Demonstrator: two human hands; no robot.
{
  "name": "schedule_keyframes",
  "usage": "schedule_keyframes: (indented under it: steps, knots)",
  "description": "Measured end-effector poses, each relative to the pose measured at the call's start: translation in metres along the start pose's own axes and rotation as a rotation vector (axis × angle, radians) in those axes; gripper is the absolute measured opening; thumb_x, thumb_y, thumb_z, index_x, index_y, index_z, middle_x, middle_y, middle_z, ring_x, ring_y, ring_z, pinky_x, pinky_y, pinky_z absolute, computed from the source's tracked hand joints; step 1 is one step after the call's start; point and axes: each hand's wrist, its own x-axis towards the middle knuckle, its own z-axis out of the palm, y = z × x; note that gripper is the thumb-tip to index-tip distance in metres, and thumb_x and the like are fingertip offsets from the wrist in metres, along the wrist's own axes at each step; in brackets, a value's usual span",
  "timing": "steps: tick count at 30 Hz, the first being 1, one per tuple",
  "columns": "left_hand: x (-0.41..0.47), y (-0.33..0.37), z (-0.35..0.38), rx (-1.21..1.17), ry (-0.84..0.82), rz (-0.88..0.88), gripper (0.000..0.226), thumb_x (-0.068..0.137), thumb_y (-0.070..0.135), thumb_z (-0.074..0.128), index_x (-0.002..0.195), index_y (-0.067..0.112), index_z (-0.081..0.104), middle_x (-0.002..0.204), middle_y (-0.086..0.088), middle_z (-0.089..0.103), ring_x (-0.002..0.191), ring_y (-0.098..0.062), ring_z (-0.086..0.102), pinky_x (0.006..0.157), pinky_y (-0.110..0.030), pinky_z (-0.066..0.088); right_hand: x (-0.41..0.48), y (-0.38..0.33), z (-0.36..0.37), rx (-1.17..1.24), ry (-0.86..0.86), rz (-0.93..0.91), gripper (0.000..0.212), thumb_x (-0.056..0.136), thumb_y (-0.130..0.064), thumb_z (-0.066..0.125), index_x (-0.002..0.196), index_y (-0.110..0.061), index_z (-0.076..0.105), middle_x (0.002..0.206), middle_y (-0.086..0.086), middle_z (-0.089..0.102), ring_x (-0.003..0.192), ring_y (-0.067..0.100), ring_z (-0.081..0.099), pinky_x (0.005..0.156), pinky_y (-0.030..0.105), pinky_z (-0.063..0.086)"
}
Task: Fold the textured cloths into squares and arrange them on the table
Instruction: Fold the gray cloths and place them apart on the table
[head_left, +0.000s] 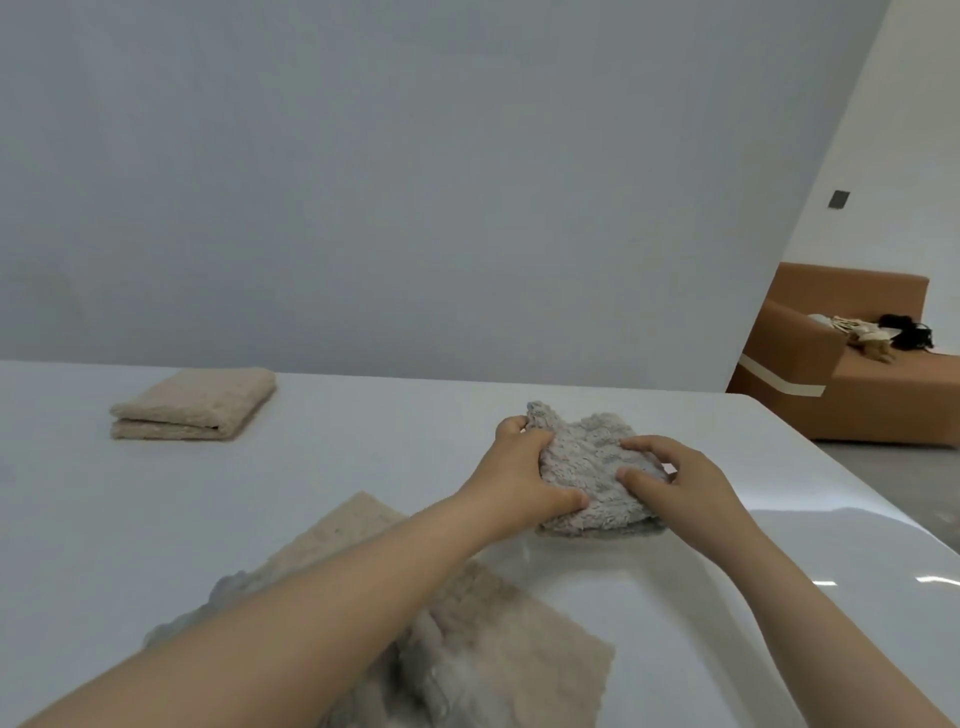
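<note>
Room: We face a plain grey wall (415, 182). To the right stands a brown upholstered sofa (857, 405) with loose items on its seat.
Surface: We work on a glossy white table (337, 478) that carries every cloth.
Cloth in hand: The small grey fluffy textured cloth (587, 467), bunched into a rough square, lies on the table right of centre.
Left grip: Our left grip (524, 478) clasps the cloth's left edge, thumb on top and fingers curled round the far corner.
Right grip: Our right grip (680, 483) holds the right edge, thumb and forefinger pressed into the pile.
Reason: We judge that both sides are held to square the bundle and keep the soft layers from springing open.
Finished piece: The folded beige textured cloth (192, 405) sits well apart at far left, probably to leave room for others.
Waiting: An unfolded beige textured cloth (498, 639) and grey fluff lie under our left forearm, within easy reach.
Writing: We can read no brand, label or lettering.
</note>
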Motion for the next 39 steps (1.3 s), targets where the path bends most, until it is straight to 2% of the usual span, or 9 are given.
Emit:
schedule_keyframes:
  steps: [3,8,11,13,17,23,27,30,39]
  knots:
    - [0.040,-0.003,0.007,0.008,0.004,-0.003,0.070,0.078,0.031,0.074,0.136,0.012,0.041,0.150,-0.002,0.015,0.128,-0.016,0.040,0.090,-0.014,0.027,0.034,0.014,0.001,-0.023,0.025,0.011,0.031,0.085,-0.021,0.066,0.116,-0.025,0.064,0.121,0.002,0.061,0.092,0.017,0.056,0.081,0.027,0.042]
    - [0.098,-0.011,0.018,0.020,0.037,-0.017,0.066,0.078,0.028,0.074,0.134,0.012,0.042,0.147,-0.003,0.020,0.121,-0.018,0.045,0.094,-0.016,0.032,0.088,0.034,0.007,-0.023,0.086,0.048,0.037,0.087,-0.020,0.065,0.124,-0.017,0.061,0.127,0.007,0.059,0.116,0.024,0.055,0.090,0.030,0.043]
    - [0.120,-0.019,0.021,0.036,0.072,-0.019,0.065,0.081,0.027,0.070,0.138,0.014,0.039,0.153,-0.004,0.013,0.129,-0.021,0.042,0.102,-0.023,0.034,0.107,0.044,0.016,-0.035,0.100,0.100,0.050,0.089,-0.024,0.063,0.137,-0.015,0.050,0.140,0.009,0.050,0.126,0.028,0.049,0.102,0.038,0.040]
    - [0.126,-0.025,0.022,0.055,0.089,-0.020,0.059,0.084,0.024,0.066,0.137,0.016,0.041,0.154,-0.003,0.012,0.130,-0.022,0.041,0.099,-0.024,0.034,0.111,0.047,0.020,-0.063,0.093,0.111,0.054,0.090,-0.027,0.063,0.139,-0.014,0.046,0.144,0.009,0.045,0.131,0.028,0.044,0.104,0.038,0.037]
    - [0.123,-0.034,0.019,0.110,0.119,0.008,0.048,0.085,0.021,0.063,0.130,0.014,0.049,0.141,-0.004,0.035,0.119,-0.020,0.049,0.091,-0.022,0.038,0.104,0.044,0.023,-0.129,0.117,0.055,0.046,0.089,-0.023,0.062,0.133,-0.013,0.051,0.137,0.011,0.048,0.128,0.027,0.045,0.100,0.035,0.036]
    - [0.095,-0.029,0.001,0.182,0.111,0.025,0.044,0.086,0.024,0.063,0.128,0.016,0.051,0.135,-0.003,0.044,0.120,-0.019,0.049,0.099,-0.030,0.041,0.079,0.016,0.011,-0.286,0.077,-0.046,0.039,0.090,-0.022,0.059,0.129,-0.016,0.055,0.133,0.006,0.051,0.123,0.020,0.048,0.090,0.024,0.033]
    - [0.061,-0.023,-0.021,0.273,0.090,0.059,0.041,0.088,0.024,0.059,0.127,0.018,0.050,0.133,-0.002,0.046,0.118,-0.019,0.050,0.094,-0.026,0.040,0.051,-0.014,0.002,-0.401,0.021,-0.099,0.039,0.091,-0.023,0.057,0.130,-0.018,0.053,0.134,0.003,0.051,0.124,0.018,0.048,0.097,0.027,0.036]
    - [0.028,-0.022,-0.040,0.344,0.085,0.063,0.042,0.088,0.025,0.058,0.129,0.018,0.049,0.133,-0.002,0.046,0.117,-0.019,0.051,0.097,-0.029,0.042,0.022,-0.038,0.000,-0.473,-0.017,-0.160,0.037,0.091,-0.023,0.055,0.129,-0.020,0.054,0.134,0.001,0.051,0.125,0.017,0.047,0.101,0.028,0.036]
    - [-0.103,-0.024,-0.081,0.428,0.047,0.058,0.042,0.090,0.026,0.055,0.131,0.020,0.047,0.132,0.001,0.047,0.113,-0.017,0.053,0.095,-0.029,0.044,-0.089,-0.102,0.001,-0.592,-0.143,-0.292,0.038,0.094,-0.033,0.051,0.132,-0.026,0.049,0.137,-0.009,0.048,0.126,0.010,0.045,0.100,0.023,0.036]
